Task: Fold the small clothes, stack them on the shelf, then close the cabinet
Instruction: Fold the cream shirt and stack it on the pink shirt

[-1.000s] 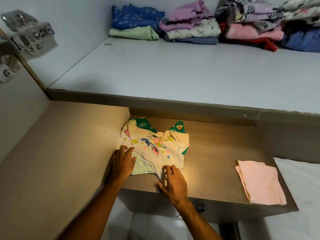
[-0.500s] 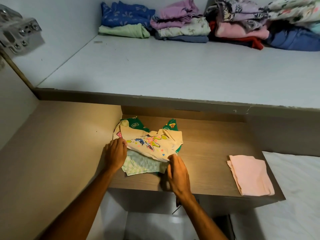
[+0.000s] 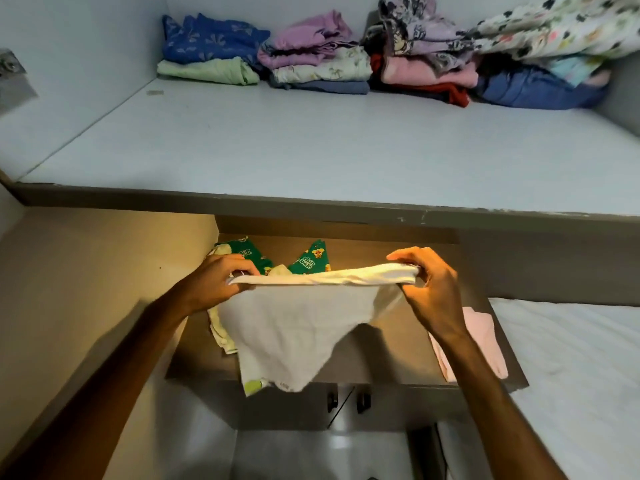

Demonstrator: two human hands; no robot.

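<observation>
While your left hand (image 3: 221, 278) pinches one end of the cream garment (image 3: 298, 327) and your right hand (image 3: 427, 289) pinches the other, the cloth hangs stretched between them above the desk (image 3: 388, 351), fingers curled shut on its top edge. Just beyond your left hand lies a green printed piece (image 3: 308, 263), with a pale green garment (image 3: 218, 327) under your left wrist. A folded pink cloth (image 3: 481, 341) sits beneath your right forearm. Far past both hands, folded clothes stacks (image 3: 322, 69) line the back of the shelf (image 3: 311, 150).
</observation>
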